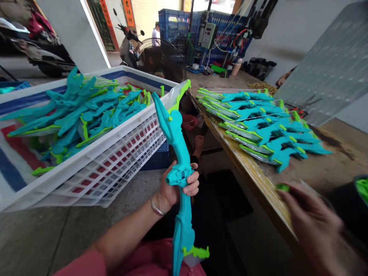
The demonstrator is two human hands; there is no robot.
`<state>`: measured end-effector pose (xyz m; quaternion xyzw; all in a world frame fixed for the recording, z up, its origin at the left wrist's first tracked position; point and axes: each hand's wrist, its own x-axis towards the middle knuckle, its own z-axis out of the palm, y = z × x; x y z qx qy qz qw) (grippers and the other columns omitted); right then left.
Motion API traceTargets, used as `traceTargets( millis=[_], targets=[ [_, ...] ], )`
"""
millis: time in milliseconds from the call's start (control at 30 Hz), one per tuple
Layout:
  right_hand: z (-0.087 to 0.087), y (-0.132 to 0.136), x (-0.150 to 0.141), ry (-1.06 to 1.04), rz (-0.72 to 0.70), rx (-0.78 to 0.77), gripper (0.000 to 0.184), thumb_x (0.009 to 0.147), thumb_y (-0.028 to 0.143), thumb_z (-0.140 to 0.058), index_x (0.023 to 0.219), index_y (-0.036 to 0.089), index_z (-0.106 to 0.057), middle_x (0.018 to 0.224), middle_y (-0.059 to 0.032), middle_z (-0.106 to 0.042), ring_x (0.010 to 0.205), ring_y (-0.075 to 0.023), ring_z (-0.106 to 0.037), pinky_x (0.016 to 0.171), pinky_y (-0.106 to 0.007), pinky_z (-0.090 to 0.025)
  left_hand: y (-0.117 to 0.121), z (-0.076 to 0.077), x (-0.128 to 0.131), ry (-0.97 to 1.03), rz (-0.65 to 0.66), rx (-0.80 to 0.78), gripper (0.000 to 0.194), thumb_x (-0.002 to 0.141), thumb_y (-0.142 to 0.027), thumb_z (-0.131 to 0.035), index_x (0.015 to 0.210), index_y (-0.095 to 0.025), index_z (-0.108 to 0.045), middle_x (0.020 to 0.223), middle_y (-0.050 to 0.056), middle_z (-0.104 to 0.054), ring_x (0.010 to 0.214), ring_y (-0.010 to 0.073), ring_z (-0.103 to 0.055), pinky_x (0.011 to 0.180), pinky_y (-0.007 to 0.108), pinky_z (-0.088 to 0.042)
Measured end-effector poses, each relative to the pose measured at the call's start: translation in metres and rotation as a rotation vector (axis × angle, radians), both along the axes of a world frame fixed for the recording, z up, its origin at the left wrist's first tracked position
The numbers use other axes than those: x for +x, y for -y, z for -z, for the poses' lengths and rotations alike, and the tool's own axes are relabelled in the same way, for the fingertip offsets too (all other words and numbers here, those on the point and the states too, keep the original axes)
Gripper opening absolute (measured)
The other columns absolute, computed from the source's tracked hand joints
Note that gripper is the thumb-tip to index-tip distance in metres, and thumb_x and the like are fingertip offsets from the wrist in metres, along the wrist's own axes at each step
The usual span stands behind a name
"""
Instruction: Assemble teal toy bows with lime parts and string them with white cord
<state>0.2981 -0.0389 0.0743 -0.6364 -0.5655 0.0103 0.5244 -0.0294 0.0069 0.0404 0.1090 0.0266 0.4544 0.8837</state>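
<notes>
My left hand (169, 190) is wrapped round the middle grip of a turquoise plastic toy bow (185, 207). The bow stands nearly upright before me, with lime-green edge pieces and clear plastic at its two ends. Over the edge of the wooden table (258, 188), my right hand (313, 226) is closed, its fingertips on a small lime-green piece (283, 187). That hand is blurred, and the piece is mostly hidden. Several similar toy bows (267, 126) lie in an overlapping row on the table, thin white strings stretched across them.
On the left stands a white lattice crate (129, 153) piled with turquoise and green bow parts (86, 111). A dark tub (356, 191) with green pieces is at the far right. Behind are a fan (161, 57), blue crates (172, 30), a scooter (128, 48) and another person's hand (281, 79).
</notes>
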Motion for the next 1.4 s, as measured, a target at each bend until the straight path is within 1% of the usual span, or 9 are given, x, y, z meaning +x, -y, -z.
traceTargets(
  millis=[67, 133, 267, 400, 533, 900, 1033, 1233, 1400],
  targets=[
    [0.003, 0.009, -0.062, -0.073, -0.316, -0.063, 0.021, 0.087, 0.044, -0.078, 0.105, 0.034, -0.076, 0.104, -0.0081, -0.073, 0.093, -0.0308, -0.07, 0.083, -0.05, -0.058, 0.003, 0.003, 0.004, -0.005, 0.028, -0.021, 0.047, 0.088, -0.053, -0.064, 0.106, -0.011, -0.07, 0.073, 0.001, -0.056, 0.046, 0.0096, -0.045, 0.049, 0.025, -0.032],
    [0.004, 0.012, -0.123, -0.146, -0.518, -0.017, 0.019, 0.092, 0.03, -0.074, 0.111, 0.032, -0.072, 0.107, -0.0057, -0.072, 0.097, -0.0261, -0.07, 0.081, -0.043, -0.061, 0.005, 0.007, 0.005, -0.031, 0.04, -0.059, 0.048, 0.088, -0.055, -0.063, 0.106, -0.011, -0.07, 0.076, 0.003, -0.059, 0.049, 0.0112, -0.05, 0.05, 0.026, -0.036],
    [0.003, 0.012, -0.191, -0.172, -0.628, 0.121, 0.025, 0.093, 0.014, -0.072, 0.115, 0.027, -0.067, 0.112, -0.0058, -0.072, 0.102, -0.0229, -0.071, 0.084, -0.038, -0.062, 0.005, 0.01, 0.002, -0.147, 0.001, -0.203, 0.047, 0.093, -0.053, -0.057, 0.103, -0.01, -0.073, 0.083, 0.009, -0.07, 0.063, 0.0194, -0.064, 0.057, 0.03, -0.047],
    [0.004, 0.014, -0.194, -0.005, -0.539, 0.155, 0.029, 0.091, 0.011, -0.073, 0.116, 0.025, -0.067, 0.112, -0.0063, -0.071, 0.1, -0.022, -0.071, 0.083, -0.036, -0.063, 0.005, 0.004, 0.002, -0.177, -0.006, -0.304, 0.05, 0.099, -0.051, -0.049, 0.098, -0.008, -0.074, 0.08, 0.011, -0.074, 0.071, 0.0215, -0.07, 0.064, 0.031, -0.053],
    [0.002, 0.016, -0.189, 0.077, -0.463, 0.15, 0.03, 0.092, 0.014, -0.074, 0.117, 0.029, -0.067, 0.108, -0.0051, -0.07, 0.093, -0.021, -0.072, 0.076, -0.034, -0.064, 0.006, 0.0, 0.006, -0.138, 0.035, -0.26, 0.048, 0.096, -0.052, -0.057, 0.096, -0.008, -0.074, 0.083, 0.012, -0.075, 0.073, 0.0223, -0.071, 0.065, 0.03, -0.055],
    [-0.023, 0.007, -0.184, 0.155, -0.562, 0.18, 0.035, 0.09, 0.008, -0.075, 0.117, 0.029, -0.068, 0.098, -0.0032, -0.069, 0.083, -0.0186, -0.069, 0.066, -0.032, -0.061, 0.008, 0.002, 0.013, -0.141, 0.081, -0.169, 0.049, 0.093, -0.054, -0.062, 0.103, -0.008, -0.074, 0.083, 0.011, -0.074, 0.073, 0.023, -0.069, 0.068, 0.033, -0.054],
    [-0.024, 0.01, -0.185, 0.18, -0.601, 0.18, 0.034, 0.091, 0.008, -0.075, 0.119, 0.027, -0.069, 0.1, -0.0044, -0.07, 0.086, -0.0194, -0.069, 0.069, -0.033, -0.061, 0.008, -0.002, 0.012, -0.147, 0.072, -0.207, 0.046, 0.096, -0.05, -0.06, 0.102, -0.007, -0.074, 0.086, 0.012, -0.075, 0.077, 0.0208, -0.07, 0.074, 0.03, -0.055],
    [-0.016, 0.021, -0.193, 0.225, -0.498, 0.181, 0.035, 0.093, 0.017, -0.075, 0.125, 0.027, -0.067, 0.107, -0.0069, -0.069, 0.093, -0.022, -0.07, 0.077, -0.037, -0.064, 0.011, -0.004, 0.01, -0.122, 0.106, -0.202, 0.048, 0.096, -0.054, -0.06, 0.102, -0.008, -0.073, 0.087, 0.011, -0.075, 0.074, 0.0204, -0.071, 0.076, 0.031, -0.056],
    [-0.016, 0.022, -0.196, 0.196, -0.505, 0.202, 0.035, 0.092, 0.009, -0.073, 0.121, 0.027, -0.069, 0.103, -0.0052, -0.07, 0.091, -0.0209, -0.07, 0.078, -0.036, -0.063, 0.012, -0.005, 0.01, -0.131, 0.093, -0.224, 0.046, 0.096, -0.053, -0.06, 0.099, -0.009, -0.073, 0.087, 0.01, -0.075, 0.076, 0.0188, -0.071, 0.076, 0.028, -0.057]
  ],
)
